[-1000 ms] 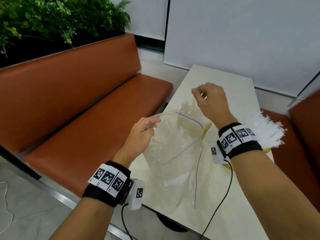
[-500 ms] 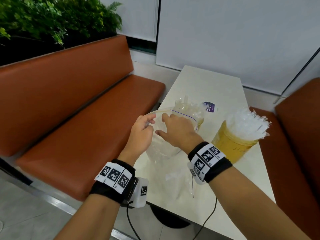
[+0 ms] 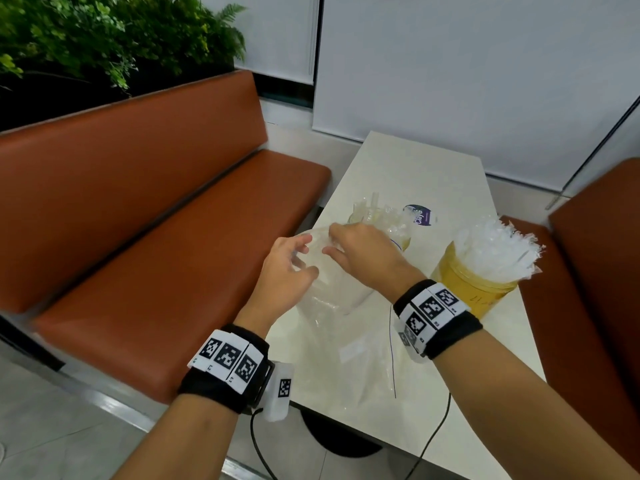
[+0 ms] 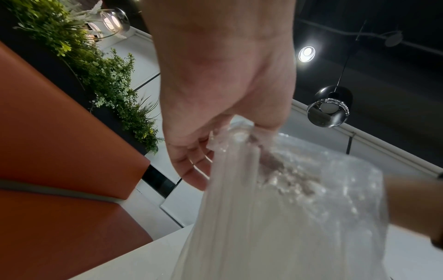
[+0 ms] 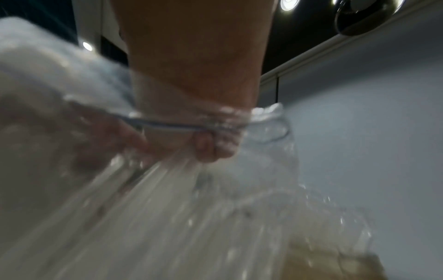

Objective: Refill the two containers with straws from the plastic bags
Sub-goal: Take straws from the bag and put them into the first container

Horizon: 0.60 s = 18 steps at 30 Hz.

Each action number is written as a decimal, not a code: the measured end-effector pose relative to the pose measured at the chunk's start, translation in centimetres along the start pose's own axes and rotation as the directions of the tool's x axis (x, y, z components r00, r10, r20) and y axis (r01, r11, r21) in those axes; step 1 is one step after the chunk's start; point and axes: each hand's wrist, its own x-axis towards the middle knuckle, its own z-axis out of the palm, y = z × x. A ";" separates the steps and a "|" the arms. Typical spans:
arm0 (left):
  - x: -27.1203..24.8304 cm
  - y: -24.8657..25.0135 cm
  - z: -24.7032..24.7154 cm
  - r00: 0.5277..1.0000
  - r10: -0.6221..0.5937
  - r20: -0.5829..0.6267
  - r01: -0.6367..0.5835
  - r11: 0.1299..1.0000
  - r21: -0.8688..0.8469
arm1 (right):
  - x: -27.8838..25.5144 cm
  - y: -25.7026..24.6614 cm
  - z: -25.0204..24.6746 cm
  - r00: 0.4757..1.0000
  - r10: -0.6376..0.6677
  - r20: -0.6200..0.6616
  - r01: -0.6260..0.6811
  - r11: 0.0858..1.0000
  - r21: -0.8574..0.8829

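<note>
- Our left hand (image 3: pixel 287 271) held the near edge of the clear zip bag's (image 3: pixel 332 306) mouth, thumb and fingers curled on the film; from the left wrist the plastic was bunched at the fingertips (image 4: pixel 199 170). We judged it best to keep that rim lifted and taut so the mouth gaped.
- Our right hand (image 3: pixel 363 254) had gone into the mouth of the bag, its rim around the knuckles. The right-wrist view was blurred, but the fingers (image 5: pixel 210 147) looked curled on a bundle of straws (image 5: pixel 167 189); we could not tell how many.
- We thought a straight pull along the straws' length would serve best, so none would snag on the zip strip.
- Behind the bag stood the left container (image 3: pixel 381 220), only partly filled and likely the target.
- On the table (image 3: pixel 415 168) to the right, the yellow container (image 3: pixel 471 289) was already crammed with straws.
</note>
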 end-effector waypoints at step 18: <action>-0.2 2.0 3.1 0.992 0.119 -0.038 -0.122 0.990 -0.072 | 1.7 -5.1 -7.0 0.940 -0.246 -0.236 0.268 0.961 0.064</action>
